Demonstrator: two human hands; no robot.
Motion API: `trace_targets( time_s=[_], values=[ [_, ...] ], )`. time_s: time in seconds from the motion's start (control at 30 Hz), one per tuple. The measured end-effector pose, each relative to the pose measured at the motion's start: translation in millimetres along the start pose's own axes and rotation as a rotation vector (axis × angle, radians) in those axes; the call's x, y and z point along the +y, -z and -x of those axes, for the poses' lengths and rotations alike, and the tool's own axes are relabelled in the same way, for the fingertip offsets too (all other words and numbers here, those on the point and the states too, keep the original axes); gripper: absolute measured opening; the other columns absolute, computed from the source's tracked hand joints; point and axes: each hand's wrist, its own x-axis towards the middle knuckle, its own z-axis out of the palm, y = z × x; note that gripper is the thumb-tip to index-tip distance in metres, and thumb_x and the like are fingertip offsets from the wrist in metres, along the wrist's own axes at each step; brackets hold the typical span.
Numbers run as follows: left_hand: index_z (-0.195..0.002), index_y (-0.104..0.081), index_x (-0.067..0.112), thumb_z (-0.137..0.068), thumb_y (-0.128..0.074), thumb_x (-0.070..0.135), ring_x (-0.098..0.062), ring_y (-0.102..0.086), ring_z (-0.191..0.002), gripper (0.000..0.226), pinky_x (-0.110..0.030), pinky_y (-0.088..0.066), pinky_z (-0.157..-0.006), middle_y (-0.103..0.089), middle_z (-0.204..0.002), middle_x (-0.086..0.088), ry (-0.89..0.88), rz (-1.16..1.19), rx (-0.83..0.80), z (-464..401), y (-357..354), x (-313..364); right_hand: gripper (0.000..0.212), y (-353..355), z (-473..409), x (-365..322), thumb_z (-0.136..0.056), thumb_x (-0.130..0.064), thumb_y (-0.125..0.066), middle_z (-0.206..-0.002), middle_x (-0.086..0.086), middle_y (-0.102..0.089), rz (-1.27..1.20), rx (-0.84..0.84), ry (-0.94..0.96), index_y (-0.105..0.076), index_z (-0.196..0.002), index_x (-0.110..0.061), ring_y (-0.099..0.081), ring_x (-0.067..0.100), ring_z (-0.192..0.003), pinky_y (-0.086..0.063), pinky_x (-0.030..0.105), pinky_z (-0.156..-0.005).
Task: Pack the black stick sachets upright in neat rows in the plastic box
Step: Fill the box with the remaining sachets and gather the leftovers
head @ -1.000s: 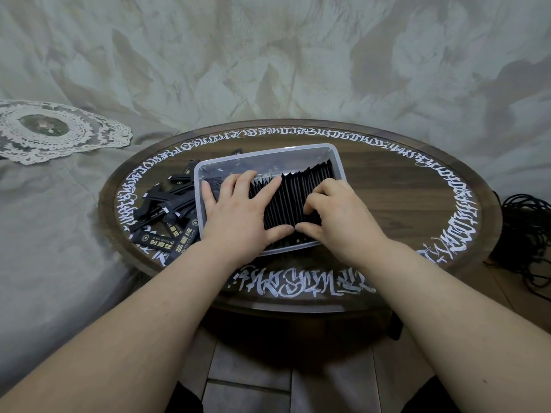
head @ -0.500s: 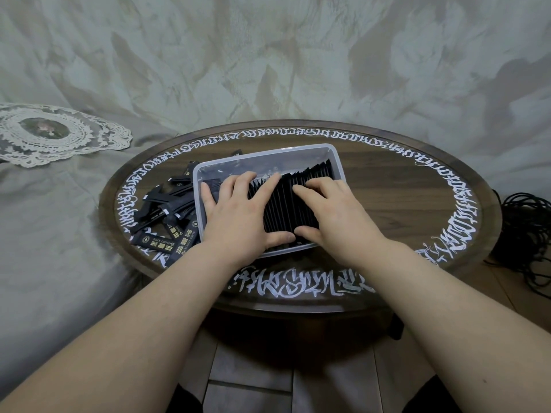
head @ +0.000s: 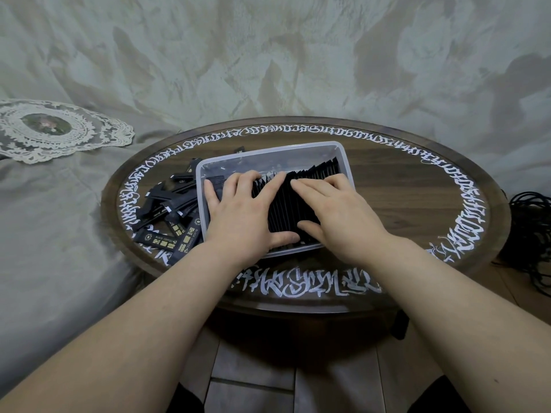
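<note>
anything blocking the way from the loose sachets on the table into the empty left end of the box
Only the box's own left wall stands between the loose sachets and the open left end, so they must be lifted over it. The left hand also covers much of that gap, resting on the packed row.

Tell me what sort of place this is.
Probably a room at home, not a workshop. A round wooden table with white lettering stands by draped cloth with a lace doily on it, and the floor is tiled.
</note>
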Motion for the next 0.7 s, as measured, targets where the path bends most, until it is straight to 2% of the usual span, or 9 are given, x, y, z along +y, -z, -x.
trace_targets(
  time_s=[0.13,0.3,0.4,0.47,0.53,0.63,0.7],
  values=[
    [-0.148,-0.010,0.045,-0.065,-0.058,0.079,-0.024,-0.013,-0.139,0.102,-0.062,0.005,-0.112,-0.022,-0.147,0.003,-0.004,0.012,0.004,-1,0,0,0.063,-1,-4,0,-0.087,-0.034,-0.063,-0.147,-0.006,-0.038,0.030,-0.027,0.006,-0.038,-0.143,-0.018,-0.037,0.026,-0.118,-0.039,0.039,-0.099],
    [-0.148,-0.011,0.041,-0.065,-0.060,0.077,-0.024,-0.014,-0.140,0.103,-0.062,0.004,-0.113,-0.024,-0.146,0.002,0.010,0.024,0.006,-1,1,3,0.063,-3,-9,-1,-0.091,-0.038,-0.057,-0.152,-0.008,-0.029,0.049,-0.074,0.003,-0.031,-0.146,-0.021,-0.032,0.025,-0.122,-0.037,0.040,-0.101],
    [-0.150,-0.007,0.038,-0.064,-0.060,0.078,-0.023,-0.015,-0.140,0.109,-0.062,0.004,-0.113,-0.024,-0.147,0.004,0.009,0.032,0.020,0,0,2,0.062,-3,-4,1,-0.089,-0.032,-0.060,-0.150,-0.005,-0.035,-0.008,-0.033,0.000,-0.035,-0.145,-0.019,-0.034,0.026,-0.125,-0.036,0.041,-0.104],
    [-0.151,-0.004,0.033,-0.063,-0.059,0.079,-0.022,-0.014,-0.141,0.113,-0.061,0.005,-0.113,-0.023,-0.148,0.006,0.010,0.027,0.027,1,-1,2,0.061,-6,-2,2,-0.084,-0.026,-0.069,-0.142,0.002,-0.047,-0.028,0.038,0.001,-0.046,-0.139,-0.012,-0.041,0.030,-0.122,-0.038,0.040,-0.102],
    [-0.152,-0.006,0.028,-0.065,-0.054,0.079,-0.021,-0.011,-0.142,0.112,-0.060,0.005,-0.113,-0.021,-0.151,0.008,0.001,0.011,0.040,2,-1,2,0.053,-10,0,2,-0.077,-0.018,-0.076,-0.126,0.010,-0.060,-0.053,0.132,0.000,-0.058,-0.126,-0.006,-0.051,0.034,-0.111,-0.045,0.041,-0.093],
    [-0.151,-0.020,0.025,-0.073,-0.042,0.073,-0.020,-0.011,-0.144,0.094,-0.060,0.002,-0.113,-0.024,-0.153,0.006,-0.011,0.032,0.100,3,-1,0,0.045,-14,-2,0,-0.072,-0.009,-0.078,-0.109,0.014,-0.063,-0.122,0.244,-0.028,-0.064,-0.114,-0.002,-0.057,0.035,-0.099,-0.051,0.042,-0.083],
    [-0.148,-0.031,0.022,-0.080,-0.041,0.063,-0.022,-0.014,-0.145,0.080,-0.061,-0.002,-0.112,-0.031,-0.152,0.003,-0.016,0.060,0.156,4,-1,-2,0.043,-16,-4,-4,-0.074,-0.007,-0.077,-0.107,0.015,-0.062,-0.161,0.305,-0.046,-0.063,-0.113,0.000,-0.057,0.036,-0.100,-0.053,0.044,-0.082]
  ],
)
